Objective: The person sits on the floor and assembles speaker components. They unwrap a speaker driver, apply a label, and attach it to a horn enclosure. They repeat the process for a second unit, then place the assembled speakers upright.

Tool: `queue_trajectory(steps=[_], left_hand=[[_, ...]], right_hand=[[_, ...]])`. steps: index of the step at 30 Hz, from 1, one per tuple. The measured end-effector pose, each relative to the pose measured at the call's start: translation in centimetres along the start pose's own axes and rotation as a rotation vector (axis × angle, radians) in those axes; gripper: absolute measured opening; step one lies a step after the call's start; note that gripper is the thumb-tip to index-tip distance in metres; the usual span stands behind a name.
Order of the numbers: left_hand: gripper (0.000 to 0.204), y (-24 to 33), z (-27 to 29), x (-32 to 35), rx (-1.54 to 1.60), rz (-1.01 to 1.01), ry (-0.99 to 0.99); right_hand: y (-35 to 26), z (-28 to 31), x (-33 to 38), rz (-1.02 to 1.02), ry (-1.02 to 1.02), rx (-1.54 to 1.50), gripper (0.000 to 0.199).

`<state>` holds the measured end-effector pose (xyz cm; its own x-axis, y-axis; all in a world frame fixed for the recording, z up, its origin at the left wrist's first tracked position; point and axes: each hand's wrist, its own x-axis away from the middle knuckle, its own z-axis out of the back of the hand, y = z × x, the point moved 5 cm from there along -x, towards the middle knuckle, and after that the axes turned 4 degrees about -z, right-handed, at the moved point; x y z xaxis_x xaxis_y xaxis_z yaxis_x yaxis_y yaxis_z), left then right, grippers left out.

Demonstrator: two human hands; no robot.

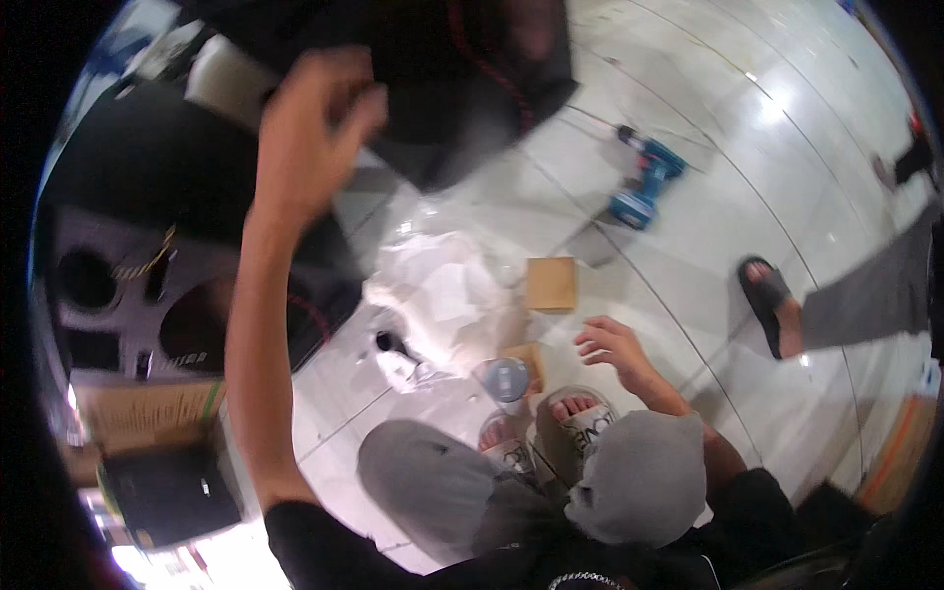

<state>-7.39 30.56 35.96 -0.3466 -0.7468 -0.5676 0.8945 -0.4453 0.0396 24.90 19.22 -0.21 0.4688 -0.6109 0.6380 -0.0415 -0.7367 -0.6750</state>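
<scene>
My left hand (315,123) is raised beside a large black cabinet (442,138) at the top. Its thumb stands away from the curled fingers, but blur hides whether they touch or grip the cabinet. My right hand (618,352) hangs beside my right knee with its fingers spread, holding nothing. Close to it on the floor is a small brown cardboard box (551,284). A grey round lid or can (506,380) sits by another small brown box (532,360) in front of my feet. Crumpled white plastic wrap (447,295) lies between my hands.
A teal cordless drill (644,185) lies on the tiled floor. To the left stands a black speaker cabinet (197,324) with round openings and wires. A black case (172,492) rests at lower left. Another person's sandalled foot (772,305) is at right.
</scene>
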Motion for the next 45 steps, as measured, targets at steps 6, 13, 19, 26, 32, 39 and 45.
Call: queue_trajectory(steps=[6, 13, 19, 26, 32, 39, 45], left_hand=[[0.072, 7.5, -14.5, 25.7, 0.568, 0.4, -0.854], [0.089, 15.9, -28.9, 20.0, 0.803, 0.173, -0.676], [0.08, 19.5, -31.4, 12.8, 0.861, 0.067, -0.52], [0.07, 13.5, -18.5, 13.3, 0.931, 0.285, -0.329], [0.062, 9.3, -0.8, 18.4, 1.052, 0.268, 0.048], [0.062, 13.6, 10.9, 15.6, 1.272, -0.209, 0.221], [0.022, 13.2, 13.6, 19.4, 0.986, -0.197, 0.569]], right_hand=[[3.0, 1.1, -1.1, -0.001, -0.014, 0.149, 0.04], [4.6, 4.1, -1.6, 0.105, 0.096, 0.126, 0.051], [0.6, 6.0, 4.0, 0.279, 0.214, 0.032, 0.05], [-7.9, 2.8, 3.9, 0.494, 0.11, 0.058, 0.048], [-11.6, -1.7, 8.1, 0.635, 0.036, 0.1, 0.046], [-9.5, -2.3, 20.3, 0.67, 0.343, 0.345, 0.046], [-7.8, 8.3, 34.4, 0.498, 1.187, 0.688, 0.046]])
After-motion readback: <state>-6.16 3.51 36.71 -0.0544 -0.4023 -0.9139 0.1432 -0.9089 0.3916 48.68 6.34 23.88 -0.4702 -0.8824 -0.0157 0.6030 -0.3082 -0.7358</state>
